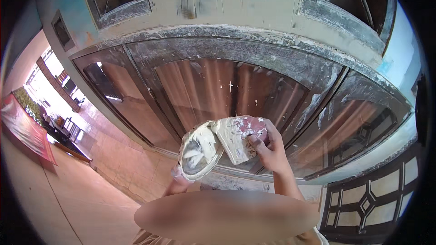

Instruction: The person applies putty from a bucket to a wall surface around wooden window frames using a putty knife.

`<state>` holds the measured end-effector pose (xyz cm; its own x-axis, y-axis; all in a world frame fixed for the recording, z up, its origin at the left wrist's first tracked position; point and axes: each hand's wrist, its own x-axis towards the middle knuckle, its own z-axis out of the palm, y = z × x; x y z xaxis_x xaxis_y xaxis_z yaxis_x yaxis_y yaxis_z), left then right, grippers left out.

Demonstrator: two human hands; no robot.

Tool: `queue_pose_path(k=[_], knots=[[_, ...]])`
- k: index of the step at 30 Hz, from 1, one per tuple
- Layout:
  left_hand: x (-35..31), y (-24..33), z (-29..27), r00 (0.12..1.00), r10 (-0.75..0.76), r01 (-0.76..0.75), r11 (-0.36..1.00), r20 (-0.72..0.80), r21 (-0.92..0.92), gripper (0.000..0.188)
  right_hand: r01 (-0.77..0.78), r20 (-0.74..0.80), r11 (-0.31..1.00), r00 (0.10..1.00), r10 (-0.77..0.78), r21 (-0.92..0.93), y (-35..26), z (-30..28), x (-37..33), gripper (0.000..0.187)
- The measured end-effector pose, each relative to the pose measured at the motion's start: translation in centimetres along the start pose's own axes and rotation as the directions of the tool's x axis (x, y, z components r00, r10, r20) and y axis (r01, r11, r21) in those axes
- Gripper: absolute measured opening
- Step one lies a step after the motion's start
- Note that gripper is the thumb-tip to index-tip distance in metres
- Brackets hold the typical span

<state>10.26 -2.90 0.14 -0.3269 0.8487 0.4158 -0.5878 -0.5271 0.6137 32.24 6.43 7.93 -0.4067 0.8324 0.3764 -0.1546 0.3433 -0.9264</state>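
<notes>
Tiled floor, dark-framed glass panels

Left hand: one, bare, just left of the frame's centre line, below mid-height; held up in a supporting grip, mostly hidden from view, pale smears on the visible skin. Left forearm: short bare length, rising from the lower centre. Right hand: one, bare, right of centre; closed in a pinch grip, thumb on the near side pointing up and left, fingers curled over the upper right. Right forearm: bare, slanting up and left from the lower edge; wrist roughly in line.
</notes>
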Motion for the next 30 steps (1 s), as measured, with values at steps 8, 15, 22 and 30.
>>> queue_pose_path(k=[8,15,22,30], knots=[[-0.8,0.6,-1.1,0.980,-0.090,0.109,0.989,-0.179,0.100,0.080,-0.048,-0.008,0.977,0.999,0.051,0.206,1.1,-0.5,-0.6,0.031],[0.3,0.5,1.0,0.962,-0.159,0.118,0.975,-0.221,-0.187,0.071,-0.101,-0.044,0.946,0.992,0.120,0.308,2.8,-0.6,-0.9,0.031],[1.1,0.8,1.6,0.956,-0.174,0.123,0.969,-0.236,-0.216,0.072,-0.188,0.037,0.974,0.982,0.185,0.128,3.7,-2.5,-2.0,0.028],[1.3,0.4,1.2,0.953,-0.233,0.173,0.943,-0.194,-0.284,0.070,-0.216,-0.014,0.962,0.976,0.217,-0.165,0.8,-3.0,-2.9,0.024]])
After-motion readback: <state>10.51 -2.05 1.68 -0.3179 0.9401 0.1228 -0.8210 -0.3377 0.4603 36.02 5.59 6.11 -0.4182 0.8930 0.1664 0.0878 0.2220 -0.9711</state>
